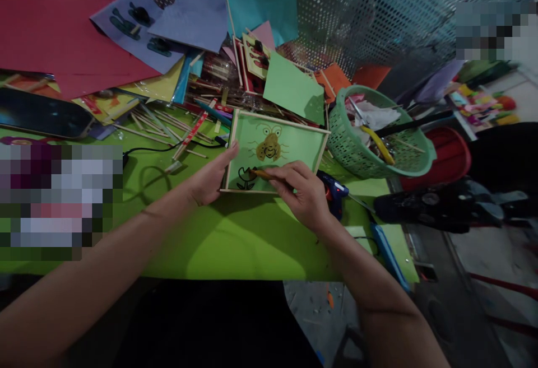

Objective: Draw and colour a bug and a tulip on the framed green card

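A light green card picture (296, 152) in a thin wooden frame lies on the table, bearing a brown-yellow insect drawing and a black-outlined flower at its lower left. My left hand (212, 176) grips the frame's left edge, thumb on top. Pinched in the fingers of my right hand (300, 189) is a slim orange pen (263, 174), its tip at the flower outline. Whether it is a marker or a pencil is hard to make out. Behind the frame leans another plain green card (294, 85).
To the right stand a green plastic basket (340, 138) of tools and scraps and a blue glue gun (334, 189). A blue cutter (389, 256) lies near the table's right edge. Loose wooden sticks (157, 124) and coloured paper sheets (67, 32) cover the back left.
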### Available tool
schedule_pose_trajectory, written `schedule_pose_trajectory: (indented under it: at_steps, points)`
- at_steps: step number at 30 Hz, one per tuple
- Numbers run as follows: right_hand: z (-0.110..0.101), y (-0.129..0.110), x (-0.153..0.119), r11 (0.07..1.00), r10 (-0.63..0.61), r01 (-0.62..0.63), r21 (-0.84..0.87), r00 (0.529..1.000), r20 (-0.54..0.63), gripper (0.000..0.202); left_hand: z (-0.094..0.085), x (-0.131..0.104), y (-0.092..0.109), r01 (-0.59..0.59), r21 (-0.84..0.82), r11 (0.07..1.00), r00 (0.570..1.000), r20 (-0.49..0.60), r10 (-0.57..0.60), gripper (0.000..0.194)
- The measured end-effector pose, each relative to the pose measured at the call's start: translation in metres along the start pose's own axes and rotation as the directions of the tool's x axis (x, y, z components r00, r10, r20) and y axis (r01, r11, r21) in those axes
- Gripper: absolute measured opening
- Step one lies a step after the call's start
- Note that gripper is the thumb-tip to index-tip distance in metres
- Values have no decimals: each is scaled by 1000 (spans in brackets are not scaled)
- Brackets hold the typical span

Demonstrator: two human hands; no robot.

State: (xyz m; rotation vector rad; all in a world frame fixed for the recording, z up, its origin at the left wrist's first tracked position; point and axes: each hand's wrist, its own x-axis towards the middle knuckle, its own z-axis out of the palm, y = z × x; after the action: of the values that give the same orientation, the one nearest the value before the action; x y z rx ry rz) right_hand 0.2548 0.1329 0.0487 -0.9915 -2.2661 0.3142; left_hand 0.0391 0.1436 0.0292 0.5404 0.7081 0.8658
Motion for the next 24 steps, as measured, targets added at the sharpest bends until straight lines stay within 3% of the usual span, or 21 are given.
schedule_pose_trajectory:
  at_steps: [11,19,24]
  points:
    - [0,0,1,1000,-9,9,5,1000,10,22,1,1,-1,-7,8,1000,1000,-20,7,62]
    - [1,-2,0,1000,-18,18,-3,997,78,20,-2,2,-3,2,-28,1000,999,40,-1,65]
    - [0,-1,0,999,-33,33,4,999,37,20,-4,3,-3,11,-15,1000,1000,22,-10,64]
